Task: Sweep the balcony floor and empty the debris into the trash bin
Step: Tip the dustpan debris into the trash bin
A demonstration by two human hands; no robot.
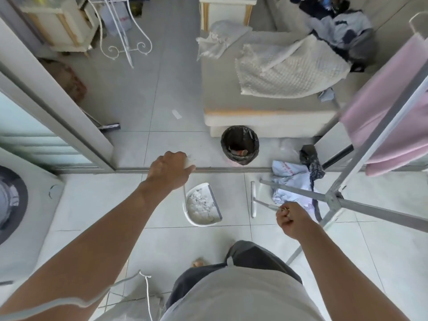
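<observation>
A white dustpan (202,205) holding pale dust and fluff sits just above the balcony tiles, below my left hand (170,169), which is closed on the top of its long upright handle. My right hand (290,220) is closed on the thin handle of a broom whose narrow white head (253,199) rests on the floor to the right of the dustpan. A round trash bin (239,144) with a black liner stands past the door track (231,169), beyond the dustpan, with some rubbish inside.
A metal drying rack (333,198) with pink cloth stands at the right, its legs over crumpled cloths (290,179). A washing machine (16,205) is at the left. Beyond the sliding door frame (60,112) is a low bed (266,112) with blankets.
</observation>
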